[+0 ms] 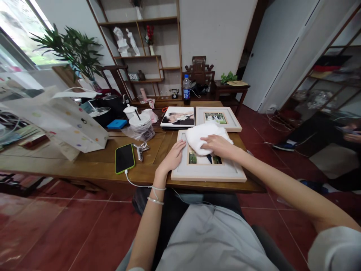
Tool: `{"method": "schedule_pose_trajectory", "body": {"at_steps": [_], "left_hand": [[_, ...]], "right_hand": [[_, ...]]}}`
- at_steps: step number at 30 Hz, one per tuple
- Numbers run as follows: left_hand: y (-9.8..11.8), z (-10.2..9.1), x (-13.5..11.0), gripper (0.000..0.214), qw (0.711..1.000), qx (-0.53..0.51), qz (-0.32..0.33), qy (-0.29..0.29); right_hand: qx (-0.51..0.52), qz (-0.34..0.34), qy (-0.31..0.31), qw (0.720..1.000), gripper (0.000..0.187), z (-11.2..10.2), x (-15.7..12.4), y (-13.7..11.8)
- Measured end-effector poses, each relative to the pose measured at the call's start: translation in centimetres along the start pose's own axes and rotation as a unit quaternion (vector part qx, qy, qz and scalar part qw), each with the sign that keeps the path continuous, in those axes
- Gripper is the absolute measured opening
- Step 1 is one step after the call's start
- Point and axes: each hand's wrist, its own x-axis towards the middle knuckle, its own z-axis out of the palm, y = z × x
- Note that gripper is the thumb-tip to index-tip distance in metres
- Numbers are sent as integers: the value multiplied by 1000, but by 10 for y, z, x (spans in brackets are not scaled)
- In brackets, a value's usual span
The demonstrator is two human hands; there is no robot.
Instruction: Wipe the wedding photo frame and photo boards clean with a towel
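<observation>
A picture frame (208,177) of pale wood lies flat at the table's front edge, with a wide light border around a photo (192,157). On top of it rests a folded white cloth (197,137), which covers the upper part of the photo. My right hand (219,146) presses down on the cloth, fingers bent into it. With fingers stretched out, my left hand (172,156) lies along the frame's left edge. Behind the cloth are a second framed photo (235,122) and a white-bordered picture (169,118), side by side.
Left of my left hand are a phone (125,159) on a white cable and a silvery crumpled object (141,150). Farther back stand a lidded cup (140,120), a blue box (117,124), a paper bag (79,131) and a bottle (186,90). Someone's legs (299,131) show at right.
</observation>
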Motion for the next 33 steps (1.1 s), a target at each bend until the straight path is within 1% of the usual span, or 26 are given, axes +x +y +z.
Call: {"method": "schedule_pose_trajectory", "body": {"at_steps": [2, 7, 10, 12, 14, 17, 22, 25, 27, 29, 31, 33], "left_hand": [[-1, 0, 0, 45, 1000, -1, -1, 1], [1, 0, -1, 45, 1000, -1, -2, 2], [1, 0, -1, 46, 1000, 0, -1, 0], [1, 1, -1, 46, 1000, -1, 2, 2], [0, 1, -1, 47, 1000, -3, 4, 6], [0, 1, -1, 48, 1000, -3, 8, 5], [1, 1, -1, 46, 1000, 3, 5, 7], [3, -1, -1, 46, 1000, 8, 3, -2], [4, -2, -1, 46, 1000, 8, 4, -8], [5, -2, -1, 45, 1000, 5, 4, -7], [5, -3, -1, 45, 1000, 1, 5, -5], [4, -3, -1, 45, 1000, -1, 7, -4]], "right_hand": [[-12, 15, -11, 1000, 44, -4, -13, 8], [-30, 86, -35, 995, 44, -20, -55, 24], [-22, 130, -60, 989, 46, -29, -76, 28], [4, 150, -74, 986, 48, -34, -83, 24], [35, 165, -79, 983, 51, -38, -86, 14], [52, 174, -84, 980, 54, -45, -84, -13], [95, 132, -110, 981, 50, -64, -85, -71], [125, 111, -108, 980, 53, -75, -88, -94], [135, 108, -105, 979, 53, -77, -87, -101], [136, 116, -91, 980, 51, -72, -84, -102], [121, 126, -67, 982, 52, -63, -80, -96], [96, 134, -41, 985, 55, -49, -75, -86]]}}
